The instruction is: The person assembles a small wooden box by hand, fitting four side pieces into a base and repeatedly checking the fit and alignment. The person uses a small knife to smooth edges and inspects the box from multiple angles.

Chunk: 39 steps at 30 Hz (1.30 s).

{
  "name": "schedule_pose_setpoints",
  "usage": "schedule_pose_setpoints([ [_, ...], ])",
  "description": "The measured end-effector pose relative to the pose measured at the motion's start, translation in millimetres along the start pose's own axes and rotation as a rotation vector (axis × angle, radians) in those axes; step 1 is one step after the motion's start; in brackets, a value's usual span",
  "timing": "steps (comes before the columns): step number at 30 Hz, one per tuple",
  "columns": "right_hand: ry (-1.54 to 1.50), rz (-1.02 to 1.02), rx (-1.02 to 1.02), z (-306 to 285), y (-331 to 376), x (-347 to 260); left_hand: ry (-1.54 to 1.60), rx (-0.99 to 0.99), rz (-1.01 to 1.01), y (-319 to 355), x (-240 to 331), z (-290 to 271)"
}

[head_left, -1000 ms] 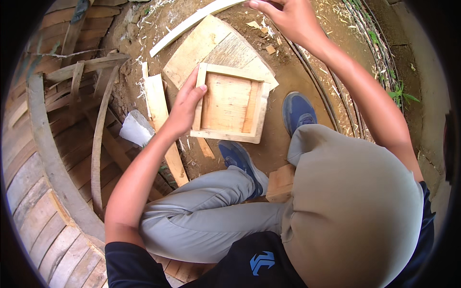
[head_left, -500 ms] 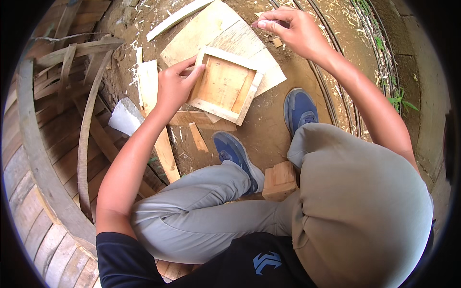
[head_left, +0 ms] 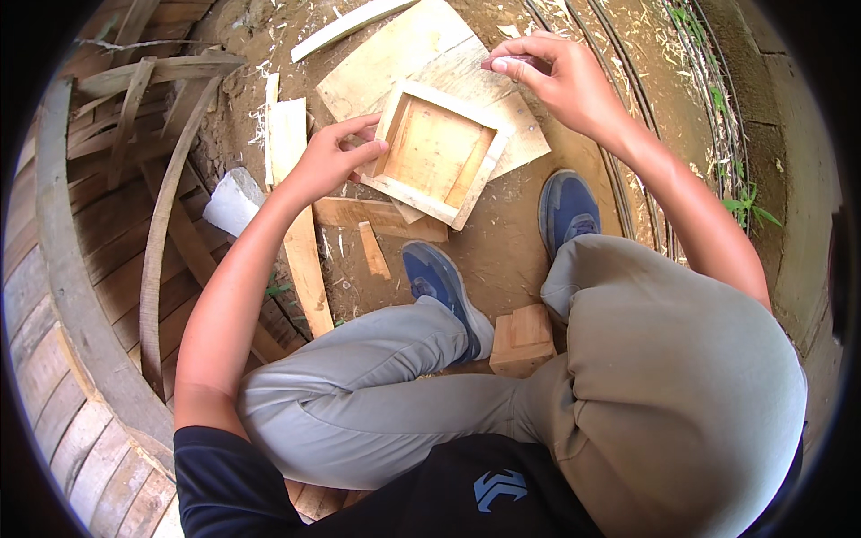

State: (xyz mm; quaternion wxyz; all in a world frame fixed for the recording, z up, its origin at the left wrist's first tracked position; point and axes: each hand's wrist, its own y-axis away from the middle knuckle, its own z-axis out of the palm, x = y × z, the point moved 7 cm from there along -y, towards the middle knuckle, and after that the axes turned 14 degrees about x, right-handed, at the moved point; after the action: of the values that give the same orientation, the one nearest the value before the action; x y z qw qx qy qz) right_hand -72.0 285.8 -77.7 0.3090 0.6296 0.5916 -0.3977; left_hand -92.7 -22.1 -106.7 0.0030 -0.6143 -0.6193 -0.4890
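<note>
My left hand (head_left: pixel 336 160) grips the left side of a shallow square wooden box (head_left: pixel 439 154), thumb on the rim and fingers beyond it. Its hollow side faces up and its pale frame surrounds a yellowish bottom panel. The box is tilted over a flat wooden board (head_left: pixel 395 58); I cannot tell whether it rests on that. Up and to the right, my right hand (head_left: pixel 560 81) pinches a small, flat, dark reddish-brown piece (head_left: pixel 489 65), apart from the box. Most of that piece is hidden by the fingers.
Wooden strips (head_left: pixel 291 148) and a small offcut (head_left: pixel 373 251) lie on the dirt ground. A wooden block (head_left: pixel 523 341) sits by my left shoe (head_left: pixel 439 287). A whitish chunk (head_left: pixel 235 202) and curved timber (head_left: pixel 157 242) are at left. Dark cables (head_left: pixel 619 179) run along the right.
My right hand has come slightly down and turned, so the dark piece in its fingers shows more. The whole view has shifted a little; the left hand still grips the box.
</note>
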Motion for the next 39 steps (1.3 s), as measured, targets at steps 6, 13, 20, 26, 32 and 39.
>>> schedule_pose_setpoints([
  [6, 0.032, 0.006, -0.005, -1, -2, 3, 0.097, -0.043, -0.096, -3, -9, 1],
  [13, 0.032, -0.006, 0.035, -6, 8, -4, 0.116, -0.029, -0.141, -9, -14, 1],
  [20, -0.115, 0.142, 0.127, -2, 60, 7, -0.011, 0.478, 0.336, 3, 22, -5],
  [26, -0.170, 0.263, 0.136, -3, 91, 26, -0.289, 0.441, 0.912, 50, 84, 51],
  [32, -0.334, 0.289, 0.246, -5, 90, 38, -0.491, 0.181, 0.969, 70, 93, 93],
  [39, -0.328, 0.257, 0.269, -4, 80, 40, -0.433, 0.164, 0.908, 64, 86, 92],
])
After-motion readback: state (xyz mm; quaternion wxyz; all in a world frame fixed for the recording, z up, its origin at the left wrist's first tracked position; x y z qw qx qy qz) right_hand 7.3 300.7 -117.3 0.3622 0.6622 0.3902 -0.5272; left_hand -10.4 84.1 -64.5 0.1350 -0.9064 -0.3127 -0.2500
